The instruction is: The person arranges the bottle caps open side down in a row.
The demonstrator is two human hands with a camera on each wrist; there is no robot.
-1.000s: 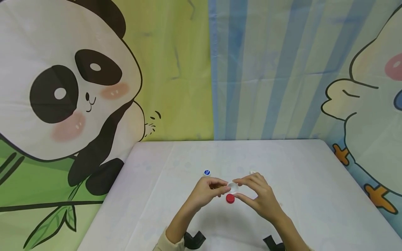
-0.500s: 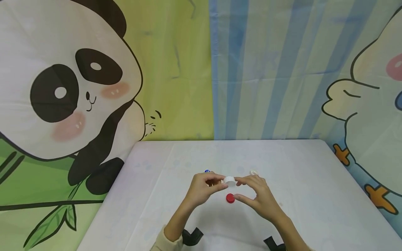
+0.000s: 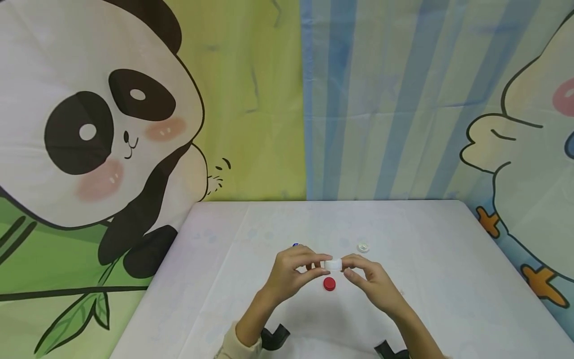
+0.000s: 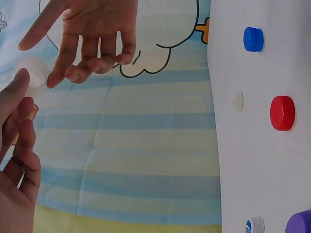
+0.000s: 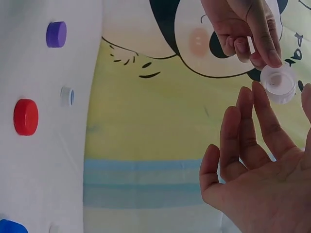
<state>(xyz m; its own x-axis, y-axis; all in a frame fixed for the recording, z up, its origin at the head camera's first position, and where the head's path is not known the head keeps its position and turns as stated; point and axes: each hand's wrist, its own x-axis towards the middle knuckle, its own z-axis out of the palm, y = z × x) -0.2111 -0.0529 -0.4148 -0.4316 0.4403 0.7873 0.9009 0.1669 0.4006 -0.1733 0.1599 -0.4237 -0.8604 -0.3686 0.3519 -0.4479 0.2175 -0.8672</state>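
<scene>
A white ridged bottle cap [image 3: 333, 265] is up above the table, its hollow inside showing in the right wrist view. Thumb and fingers of my left hand [image 3: 289, 273] pinch it from the left. On the other side my right hand [image 3: 375, 280] has its index fingertip right at the cap's edge, the thumb apart from it and the other fingers loosely spread. Below them a red bottle cap [image 3: 329, 284] lies on the table. Farther back are a small whitish cap [image 3: 363, 248] and a white cap with a blue top [image 3: 296, 245], the latter mostly hidden behind my left hand.
The wrist views also show a blue cap [image 4: 253, 40] and a purple cap [image 5: 56, 34] on the white tabletop [image 3: 251, 224]; my hands hide both in the head view. Behind the table hangs a printed cloth [image 3: 385, 99] with a panda and stripes.
The white cap has been turned from showing its round face to showing its side. My right hand has dropped slightly and drawn its thumb and index closer, uncovering the whitish cap.
</scene>
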